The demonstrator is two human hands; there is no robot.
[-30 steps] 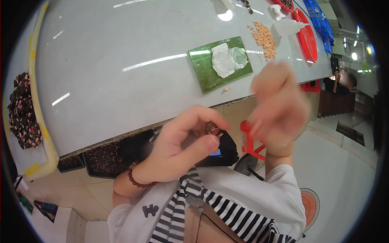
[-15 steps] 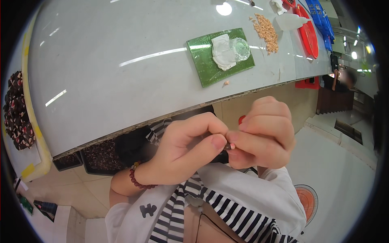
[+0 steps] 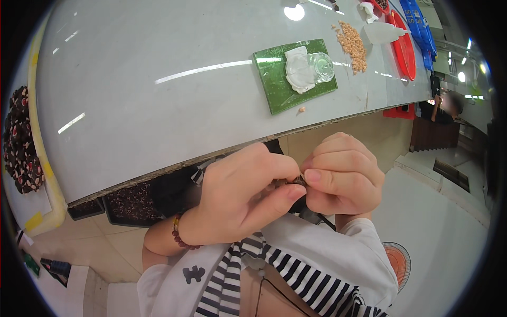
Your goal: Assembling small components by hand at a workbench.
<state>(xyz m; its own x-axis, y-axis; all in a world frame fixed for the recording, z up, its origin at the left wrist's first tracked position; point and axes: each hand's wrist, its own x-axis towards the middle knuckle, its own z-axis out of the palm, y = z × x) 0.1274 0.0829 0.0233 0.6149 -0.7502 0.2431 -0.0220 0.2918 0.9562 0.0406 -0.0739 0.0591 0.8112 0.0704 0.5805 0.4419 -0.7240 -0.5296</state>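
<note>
Over my lap, just off the near edge of the table, both hands meet at the fingertips. My left hand (image 3: 243,190), with a beaded bracelet on its wrist, pinches a small dark brown piece (image 3: 300,180) between thumb and forefinger. My right hand (image 3: 346,171) is curled closed, its thumb and forefinger on the other side of that same piece. Fingers cover most of it, so its kind cannot be made out. Beyond the hands, a green tile (image 3: 274,92) lies on the table, bearing a folded white cloth (image 3: 299,71) and a clear cup (image 3: 323,67).
Pale orange bits (image 3: 352,47) form a pile right of the tile; one loose bit (image 3: 302,110) lies nearer. A squeeze bottle (image 3: 383,33), red tray (image 3: 404,53) and blue crate (image 3: 420,29) stand farther right. Dark and pink pieces (image 3: 24,142) are heaped at far left.
My left hand has rolled so its back turns up more, and my right thumb now presses on the dark piece. A pinkish bit seen at the fingertips before is out of sight.
</note>
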